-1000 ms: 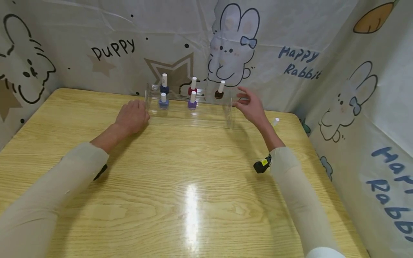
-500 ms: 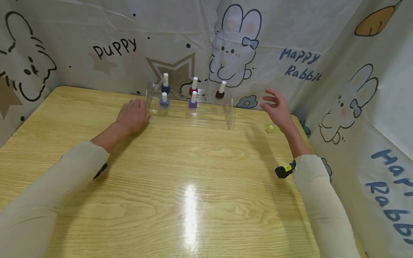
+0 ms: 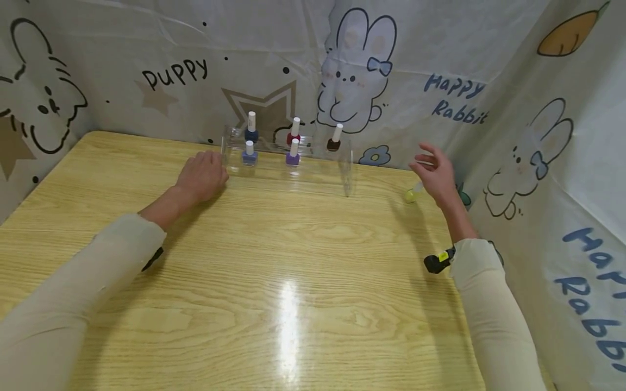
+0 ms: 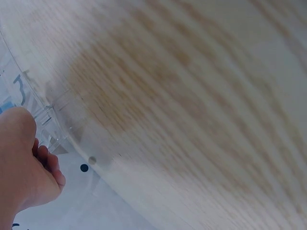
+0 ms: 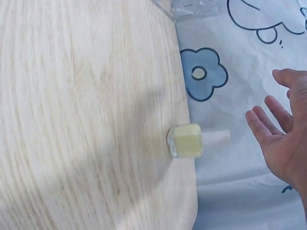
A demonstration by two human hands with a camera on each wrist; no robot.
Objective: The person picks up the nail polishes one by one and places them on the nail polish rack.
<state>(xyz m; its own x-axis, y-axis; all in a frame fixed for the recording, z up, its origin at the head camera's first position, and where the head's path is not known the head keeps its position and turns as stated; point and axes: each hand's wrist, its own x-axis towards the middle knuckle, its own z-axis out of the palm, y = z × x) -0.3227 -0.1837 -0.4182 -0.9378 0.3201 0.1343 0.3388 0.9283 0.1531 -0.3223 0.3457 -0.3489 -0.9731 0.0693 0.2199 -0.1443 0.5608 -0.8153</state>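
A clear acrylic rack [image 3: 344, 174] stands at the table's far edge with several white-capped nail polish bottles on it: dark blue [image 3: 251, 131], red [image 3: 294, 133], brown [image 3: 335, 141], blue [image 3: 249, 154] and purple [image 3: 293, 155]. My left hand [image 3: 214, 169] rests on the table against the rack's left end, fingers loosely curled, holding nothing; the left wrist view shows it [image 4: 45, 165] beside the rack's corner [image 4: 45, 122]. A yellow bottle [image 3: 409, 194] lies on its side near the table's right edge. My right hand [image 3: 426, 163] hovers open just right of it, apart from the bottle [image 5: 186, 141] in the right wrist view.
The wooden table [image 3: 293, 271] ends close behind the yellow bottle, where the cartoon-print cloth wall [image 3: 513, 108] begins. The cloth surrounds the table at the back and both sides. A small black device [image 3: 435, 262] sits at my right wrist.
My right hand has moved from the rack's right end to the right, over to the yellow bottle at the table edge. The left hand and the rack have not moved.
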